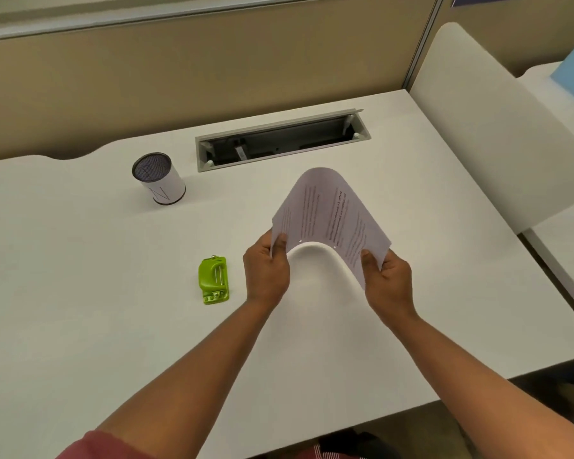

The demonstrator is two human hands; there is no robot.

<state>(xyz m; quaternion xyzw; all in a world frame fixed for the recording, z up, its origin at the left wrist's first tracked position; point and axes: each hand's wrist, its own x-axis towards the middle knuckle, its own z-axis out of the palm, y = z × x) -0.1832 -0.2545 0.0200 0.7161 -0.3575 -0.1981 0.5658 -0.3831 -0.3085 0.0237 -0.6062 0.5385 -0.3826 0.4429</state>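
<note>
Both my arms stretched forward over bench, forearms bare. My left hand pinches left edge of paper, thumb on top. My right hand pinches its right edge. Hands apart, paper arched up between them, off bench, print up. Sheet count: cannot tell. One green punch just left of left hand. One cup beyond, farther left.
</note>
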